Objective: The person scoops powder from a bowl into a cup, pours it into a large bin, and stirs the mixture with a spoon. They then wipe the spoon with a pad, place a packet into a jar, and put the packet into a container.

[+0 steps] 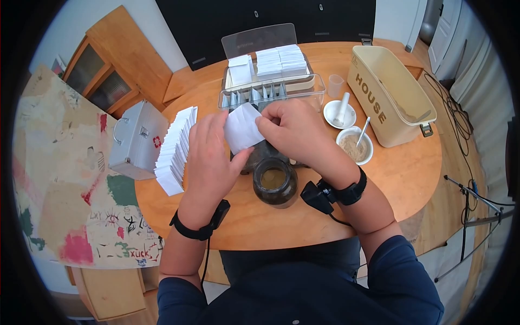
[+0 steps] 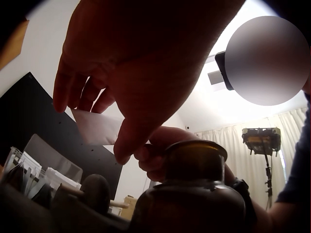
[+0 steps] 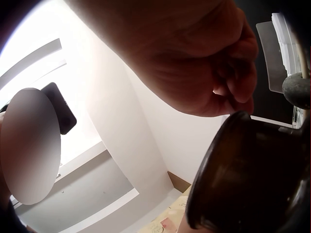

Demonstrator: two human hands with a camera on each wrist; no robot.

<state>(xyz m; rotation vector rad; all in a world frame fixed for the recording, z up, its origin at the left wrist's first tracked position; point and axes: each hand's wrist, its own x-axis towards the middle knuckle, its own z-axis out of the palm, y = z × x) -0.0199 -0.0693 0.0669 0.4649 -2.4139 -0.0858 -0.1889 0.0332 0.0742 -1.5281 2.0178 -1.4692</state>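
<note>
A white paper packet (image 1: 243, 129) is held up between both hands, just behind a dark glass jar (image 1: 275, 183) with a wide open mouth. My left hand (image 1: 208, 157) holds the packet's left side, fingers behind it and thumb near its lower edge; in the left wrist view the packet (image 2: 97, 127) lies between those fingers and thumb. My right hand (image 1: 292, 130) pinches the packet's right edge, its other fingers curled. The right wrist view shows the right hand (image 3: 194, 58) close above the jar's rim (image 3: 214, 160), with the packet mostly hidden.
Behind the hands stands a clear organizer (image 1: 317, 100) with white packets. A row of packets (image 1: 176, 151) and a silver case (image 1: 138, 141) are at left. At right are a mortar bowl with pestle (image 1: 340, 115), a bowl of powder (image 1: 354, 147), a cup (image 1: 335, 85) and a cream bin (image 1: 379, 103).
</note>
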